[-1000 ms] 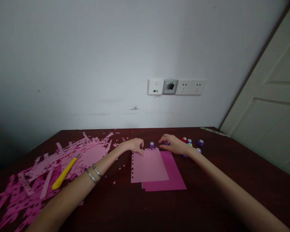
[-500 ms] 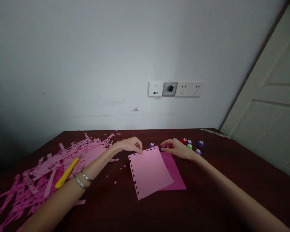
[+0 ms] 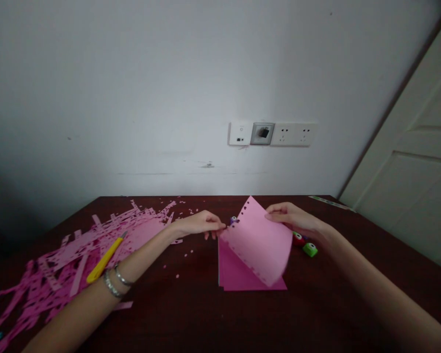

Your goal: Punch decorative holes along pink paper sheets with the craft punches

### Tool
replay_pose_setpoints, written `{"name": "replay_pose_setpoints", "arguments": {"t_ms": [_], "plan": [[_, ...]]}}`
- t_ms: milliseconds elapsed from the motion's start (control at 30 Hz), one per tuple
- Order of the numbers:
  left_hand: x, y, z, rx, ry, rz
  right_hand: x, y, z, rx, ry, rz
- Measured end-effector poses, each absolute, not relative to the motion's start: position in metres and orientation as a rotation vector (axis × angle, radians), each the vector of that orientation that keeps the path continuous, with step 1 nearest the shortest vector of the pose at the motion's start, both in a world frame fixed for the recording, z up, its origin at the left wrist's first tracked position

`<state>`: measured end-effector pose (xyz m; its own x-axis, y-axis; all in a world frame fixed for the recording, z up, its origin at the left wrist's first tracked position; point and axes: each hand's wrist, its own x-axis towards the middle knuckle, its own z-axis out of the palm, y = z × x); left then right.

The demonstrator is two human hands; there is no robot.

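Observation:
A light pink sheet of paper (image 3: 264,240) with small punched holes along two edges is raised at a tilt and bends slightly. My right hand (image 3: 292,217) pinches its upper right edge. At its left corner, the fingertips of my left hand (image 3: 202,224) are closed on the paper. Beneath it lies a small stack of darker pink sheets (image 3: 238,279), partly covered. Just behind the sheet's punched edge stands a purple paper punch (image 3: 233,220). By my right wrist sit a red punch (image 3: 298,239) and a green punch (image 3: 310,249); my hand and forearm hide others.
Pink paper scraps (image 3: 77,255) with punched holes are heaped on the left of the dark table (image 3: 191,314). A yellow craft knife (image 3: 106,260) rests on the heap. Tiny cut-outs (image 3: 177,276) are scattered nearby. A wall with sockets (image 3: 294,134) stands behind.
The light pink sheet has turned, lifted and moved right, uncovering more of the darker stack. My right hand has moved right and now grips the sheet. My left hand has shifted slightly right.

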<state>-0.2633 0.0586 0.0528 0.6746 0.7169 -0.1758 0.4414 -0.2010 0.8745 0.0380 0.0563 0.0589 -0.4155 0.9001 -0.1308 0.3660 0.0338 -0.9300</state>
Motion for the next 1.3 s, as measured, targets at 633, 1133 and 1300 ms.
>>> {"name": "replay_pose_setpoints", "arguments": {"t_ms": [633, 1133, 1300], "plan": [[-0.255, 0.031, 0.023, 1.000, 1.114, 0.654, 0.035, 0.035, 0.013, -1.400, -1.607, 1.590], [-0.255, 0.041, 0.027, 1.284, 1.257, 0.666, 0.036, 0.046, 0.021, -1.390, -1.947, 1.312], [-0.248, 0.064, 0.027, 1.832, 1.272, 0.860, 0.029, 0.061, 0.032, -1.301, -2.240, 1.169]]}}
